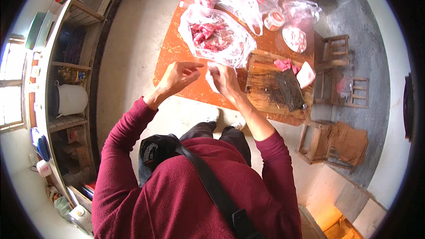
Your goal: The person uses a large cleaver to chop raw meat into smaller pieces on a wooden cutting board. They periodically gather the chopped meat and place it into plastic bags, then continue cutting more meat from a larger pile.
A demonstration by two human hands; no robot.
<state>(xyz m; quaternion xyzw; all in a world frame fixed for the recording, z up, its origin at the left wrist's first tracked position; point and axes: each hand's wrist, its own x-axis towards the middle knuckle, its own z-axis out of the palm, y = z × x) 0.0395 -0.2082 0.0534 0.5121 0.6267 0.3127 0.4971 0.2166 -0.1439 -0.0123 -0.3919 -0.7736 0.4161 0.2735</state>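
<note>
My left hand (181, 76) hovers over the near left part of the orange table (170, 48), with its fingers stretched toward my right hand and a gap between thumb and fingers. Beside it, my right hand (224, 79) is closed on thin white plastic that looks like a part of the plastic bag (241, 46). That bag lies spread wide just beyond both hands. Chunks of red raw meat (206, 35) sit inside it. To the right, a dark cleaver (290, 90) rests on a wooden cutting board (261, 73), next to pink meat pieces (285, 65) and a pale slab (306, 75).
More plastic bags (248, 0) crowd the table's far side, near a round tub (274, 20) and a white bowl of meat pieces (294, 39). Wooden chairs (336, 144) stand at the right. A shelf unit (71, 66) holding a white bucket (72, 99) lines the left wall.
</note>
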